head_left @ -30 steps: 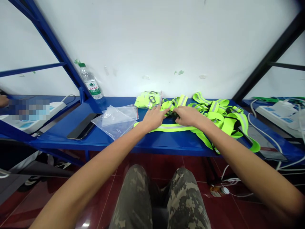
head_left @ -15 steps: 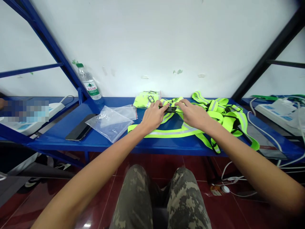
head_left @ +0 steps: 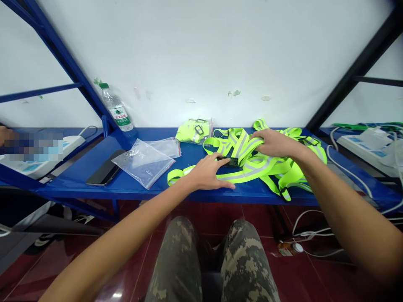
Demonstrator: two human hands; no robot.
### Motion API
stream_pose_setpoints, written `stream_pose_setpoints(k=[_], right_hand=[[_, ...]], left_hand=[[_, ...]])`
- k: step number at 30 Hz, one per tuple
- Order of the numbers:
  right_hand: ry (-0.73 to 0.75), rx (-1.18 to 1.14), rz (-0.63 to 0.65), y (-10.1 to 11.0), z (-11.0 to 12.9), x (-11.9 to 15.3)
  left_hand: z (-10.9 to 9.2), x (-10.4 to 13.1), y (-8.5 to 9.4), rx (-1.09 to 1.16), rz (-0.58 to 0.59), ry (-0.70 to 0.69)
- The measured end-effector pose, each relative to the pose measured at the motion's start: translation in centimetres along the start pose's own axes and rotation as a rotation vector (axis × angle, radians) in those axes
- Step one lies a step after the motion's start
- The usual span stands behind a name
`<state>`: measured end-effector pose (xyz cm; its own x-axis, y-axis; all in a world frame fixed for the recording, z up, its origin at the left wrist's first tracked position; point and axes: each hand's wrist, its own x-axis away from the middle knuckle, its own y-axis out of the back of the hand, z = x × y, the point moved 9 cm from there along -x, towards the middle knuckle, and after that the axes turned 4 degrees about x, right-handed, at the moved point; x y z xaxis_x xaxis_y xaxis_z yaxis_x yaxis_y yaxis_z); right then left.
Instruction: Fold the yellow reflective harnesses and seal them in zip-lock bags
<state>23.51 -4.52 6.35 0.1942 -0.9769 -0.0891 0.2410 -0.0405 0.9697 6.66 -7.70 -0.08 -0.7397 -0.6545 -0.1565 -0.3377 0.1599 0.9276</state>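
Yellow-green straps with silver stripes (head_left: 252, 171) lie in a loose heap on the blue table. My left hand (head_left: 210, 172) rests at the heap's left part, thumb spread from the fingers, fingertips by a black buckle (head_left: 232, 161). It looks open. My right hand (head_left: 274, 143) is on the upper middle of the heap, its fingers bent around some strap loops. Its fingertips are partly hidden by the webbing. Behind my left hand sits a folded strap bundle in a clear bag (head_left: 193, 131).
Flat clear bags (head_left: 145, 161) and a black phone (head_left: 105, 170) lie left on the blue table (head_left: 126, 191). A water bottle (head_left: 119, 110) stands near the wall. White power strips (head_left: 367, 153) and cables are at the right. A person's hand (head_left: 5, 136) shows far left.
My left hand has come down toward the table's front edge and its thumb has spread. My right hand has shifted right onto the heap. The buckle and nearby straps lie closer to me.
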Motion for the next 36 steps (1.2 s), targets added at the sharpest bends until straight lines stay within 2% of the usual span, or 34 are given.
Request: stream_pose_setpoints(k=[4,6,9,12,15,18,24,27,33,36], right_hand=[[-0.036,-0.044,-0.102,1.6,-0.7,0.3],[-0.028,-0.063,-0.102,2.2,-1.3,0.3],[0.0,0.048,-0.069,2.7,-1.9,0.5],[0.038,0.178,0.001,2.0,-1.9,1.2],[0.07,0.336,0.049,0.4,-1.5,2.0],[0.095,0.468,0.029,-0.3,-1.1,2.2],[0.161,0.264,-0.083,1.5,-0.6,1.2],[0.136,0.229,-0.096,1.9,-1.3,0.7],[0.037,0.301,-0.038,1.3,-3.1,0.7],[-0.022,0.45,-0.08,1.3,-1.8,1.3]], left_hand=[[-0.1,0.0,-0.1,-0.028,-0.005,0.015],[-0.2,-0.1,0.2,-0.116,-0.057,0.026],[0.1,0.1,0.8,-0.234,-0.118,0.063],[1.1,0.1,1.3,-0.254,-0.155,0.105],[2.7,0.1,2.7,-0.249,-0.278,0.183],[3.8,0.4,3.8,-0.274,-0.394,0.229],[2.7,1.3,2.6,-0.348,-0.322,0.058],[2.3,1.4,2.2,-0.308,-0.306,0.006],[3.3,0.7,2.7,-0.271,-0.28,0.071],[3.4,-0.3,4.1,-0.209,-0.285,0.099]])
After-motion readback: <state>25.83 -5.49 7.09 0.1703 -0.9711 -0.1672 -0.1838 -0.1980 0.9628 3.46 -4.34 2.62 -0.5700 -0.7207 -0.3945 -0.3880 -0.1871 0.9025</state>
